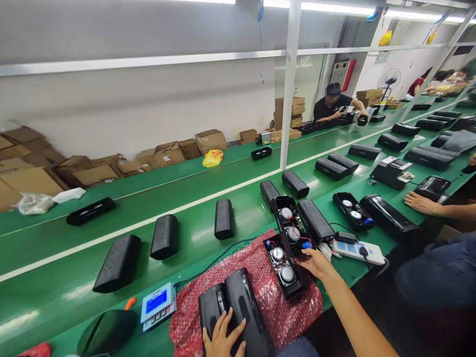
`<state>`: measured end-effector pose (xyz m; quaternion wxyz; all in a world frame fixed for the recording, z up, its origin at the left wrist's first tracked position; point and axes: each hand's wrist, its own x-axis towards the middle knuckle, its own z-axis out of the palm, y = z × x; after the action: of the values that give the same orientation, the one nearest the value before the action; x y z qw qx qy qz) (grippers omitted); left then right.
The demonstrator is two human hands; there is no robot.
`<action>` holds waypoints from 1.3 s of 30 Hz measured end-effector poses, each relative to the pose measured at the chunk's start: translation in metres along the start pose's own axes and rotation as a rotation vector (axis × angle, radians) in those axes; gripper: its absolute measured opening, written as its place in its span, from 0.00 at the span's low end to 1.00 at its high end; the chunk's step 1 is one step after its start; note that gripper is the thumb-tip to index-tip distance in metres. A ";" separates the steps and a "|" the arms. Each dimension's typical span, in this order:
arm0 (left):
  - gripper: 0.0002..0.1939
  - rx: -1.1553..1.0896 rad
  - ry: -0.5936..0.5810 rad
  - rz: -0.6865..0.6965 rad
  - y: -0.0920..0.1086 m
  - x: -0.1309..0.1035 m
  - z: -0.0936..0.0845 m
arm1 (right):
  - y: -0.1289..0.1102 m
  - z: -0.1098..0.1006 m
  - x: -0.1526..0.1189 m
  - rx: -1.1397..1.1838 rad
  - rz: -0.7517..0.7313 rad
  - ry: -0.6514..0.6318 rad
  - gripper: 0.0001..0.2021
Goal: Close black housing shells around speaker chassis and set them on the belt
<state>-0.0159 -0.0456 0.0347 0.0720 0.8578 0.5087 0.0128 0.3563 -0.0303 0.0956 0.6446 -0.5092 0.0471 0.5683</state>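
Observation:
My left hand (pixel 221 337) lies with fingers spread over two closed black speakers (pixel 243 297), side by side on red bubble wrap (pixel 208 275). The fingers touch their upper faces. At the right edge of the wrap, my right hand (pixel 317 264) grips the near end of an open speaker housing (pixel 292 220). Two round drivers, a red wire and a blue part show inside it. This housing sits tilted, partly over a second open speaker housing (pixel 280 263) that also has two drivers. My right fingertips are partly hidden behind the end of the housing.
A blue-screened meter (pixel 158 305) stands left of the wrap. A white power strip (pixel 359 251) with cables lies at right. Several black speakers (pixel 164 237) sit on the green conveyor (pixel 193 213). A co-worker's hand (pixel 422 202) rests at right; another person sits across the line.

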 end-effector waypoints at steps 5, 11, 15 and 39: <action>0.26 -0.062 0.000 0.028 -0.006 -0.003 0.001 | 0.015 -0.033 -0.003 0.012 0.002 0.171 0.04; 0.25 -0.122 -0.048 0.043 -0.007 -0.001 -0.004 | 0.037 -0.030 0.006 0.009 -0.036 0.220 0.05; 0.25 -0.125 -0.028 0.039 -0.003 -0.003 -0.006 | 0.044 -0.026 0.008 -0.003 -0.047 0.250 0.01; 0.55 -0.621 0.111 -0.577 -0.011 -0.011 0.000 | 0.195 0.064 -0.076 -1.176 -0.454 -0.245 0.38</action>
<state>-0.0306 -0.0503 0.0338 0.2999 0.6159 0.7030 0.1910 0.1446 -0.0694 0.0570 0.3626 -0.7064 -0.4554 0.4028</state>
